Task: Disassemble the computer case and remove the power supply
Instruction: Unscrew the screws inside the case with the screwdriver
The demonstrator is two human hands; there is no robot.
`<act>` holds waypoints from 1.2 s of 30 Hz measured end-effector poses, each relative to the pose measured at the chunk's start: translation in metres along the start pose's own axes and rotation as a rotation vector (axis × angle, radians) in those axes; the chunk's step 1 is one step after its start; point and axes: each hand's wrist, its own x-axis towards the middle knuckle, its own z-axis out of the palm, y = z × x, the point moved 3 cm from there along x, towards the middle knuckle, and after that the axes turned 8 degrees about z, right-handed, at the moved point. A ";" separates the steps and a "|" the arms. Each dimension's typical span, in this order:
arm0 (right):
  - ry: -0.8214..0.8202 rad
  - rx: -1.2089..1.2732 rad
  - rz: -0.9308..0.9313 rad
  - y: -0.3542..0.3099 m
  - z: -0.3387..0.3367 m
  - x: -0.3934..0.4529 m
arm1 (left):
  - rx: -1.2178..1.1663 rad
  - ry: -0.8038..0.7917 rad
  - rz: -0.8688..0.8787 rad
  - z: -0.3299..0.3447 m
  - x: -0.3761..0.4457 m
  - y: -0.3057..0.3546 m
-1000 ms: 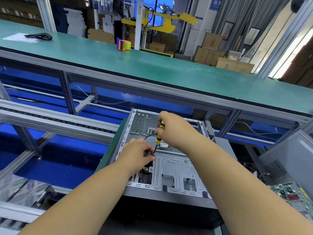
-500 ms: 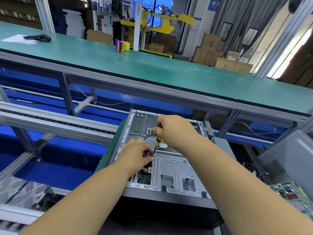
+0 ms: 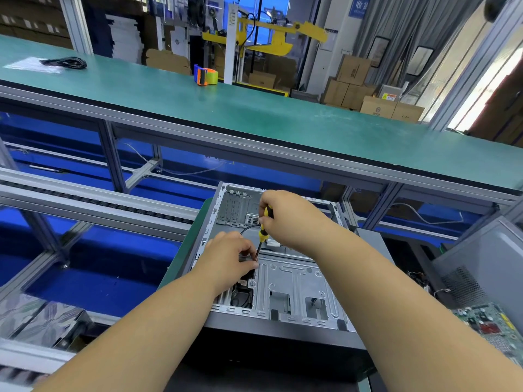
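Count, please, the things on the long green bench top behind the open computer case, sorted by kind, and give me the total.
Tape dispenser, orange and blue, with a greenish roll: 1
Black cable, coiled: 1
Clear plastic sheet or bag under the cable: 1
Total: 3
The cardboard boxes stand beyond the bench top, not on it.

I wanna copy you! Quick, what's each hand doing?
Left hand: pinches the screwdriver's shaft near the tip.
Right hand: grips the screwdriver handle.
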 end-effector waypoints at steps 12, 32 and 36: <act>-0.098 -0.043 -0.150 -0.002 -0.009 -0.003 | 0.022 -0.004 -0.002 0.000 0.001 0.000; -0.004 0.028 0.029 -0.002 0.004 0.000 | -0.003 0.003 0.012 0.001 0.002 -0.003; -0.122 0.024 -0.023 -0.011 -0.001 -0.004 | -0.002 -0.001 0.014 0.001 0.001 -0.003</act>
